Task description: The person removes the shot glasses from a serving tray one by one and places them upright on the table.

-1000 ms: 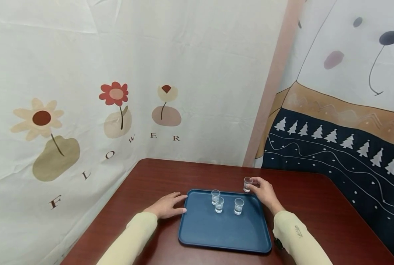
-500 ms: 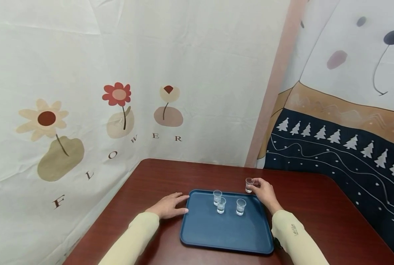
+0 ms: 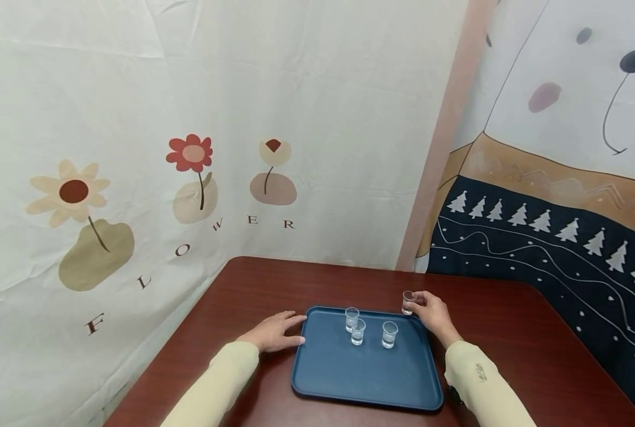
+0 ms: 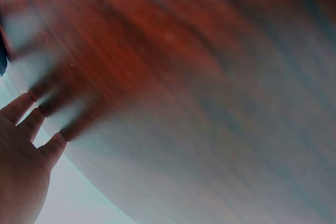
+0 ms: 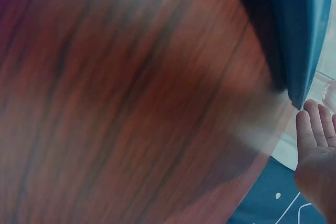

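Observation:
A blue tray (image 3: 360, 373) lies on the table, with three small clear cups on it: a back-left cup (image 3: 352, 319), one close in front of it (image 3: 357, 333), and a cup to the right (image 3: 389, 335). My right hand (image 3: 434, 314) pinches a fourth clear cup (image 3: 408, 303) upright at the tray's back right corner. In the right wrist view, the right hand (image 5: 317, 145) is beside the tray's edge (image 5: 299, 40). My left hand (image 3: 275, 332) lies at the tray's left edge, fingers extended. In the left wrist view the left hand (image 4: 31, 145) rests fingertips-down on the table.
The dark red wooden table (image 3: 275, 284) extends around the tray. Behind it hangs a pale curtain (image 3: 349, 148) with printed flowers and letters. To the right hangs a dark blue cloth (image 3: 510, 255) with white trees.
My right hand and its cup have moved slightly right and nearer, toward the tray's back right corner. The left hand and the cups on the tray have stayed in place.

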{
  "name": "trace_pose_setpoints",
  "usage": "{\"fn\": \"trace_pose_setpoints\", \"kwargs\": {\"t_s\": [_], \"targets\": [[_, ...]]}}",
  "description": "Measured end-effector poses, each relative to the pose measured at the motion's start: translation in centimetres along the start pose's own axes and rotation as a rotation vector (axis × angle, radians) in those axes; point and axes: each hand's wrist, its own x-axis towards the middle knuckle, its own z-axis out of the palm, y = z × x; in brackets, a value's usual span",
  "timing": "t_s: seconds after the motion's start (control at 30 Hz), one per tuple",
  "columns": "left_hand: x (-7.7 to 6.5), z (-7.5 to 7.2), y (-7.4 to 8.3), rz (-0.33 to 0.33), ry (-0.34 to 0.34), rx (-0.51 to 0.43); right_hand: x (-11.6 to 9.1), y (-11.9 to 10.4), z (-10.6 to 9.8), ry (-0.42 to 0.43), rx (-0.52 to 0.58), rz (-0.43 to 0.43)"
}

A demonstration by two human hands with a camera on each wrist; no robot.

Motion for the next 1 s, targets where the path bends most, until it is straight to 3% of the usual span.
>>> {"fn": "trace_pose_setpoints", "kwargs": {"t_s": [0.7, 1.0], "targets": [[0.07, -0.07, -0.18, 0.009, -0.011, 0.009, 0.08, 0.54, -0.42, -0.077, -0.02, 0.002], [0.04, -0.03, -0.14, -0.011, -0.011, -0.006, -0.38, 0.79, -1.02, -0.051, -0.004, 0.0]]}}
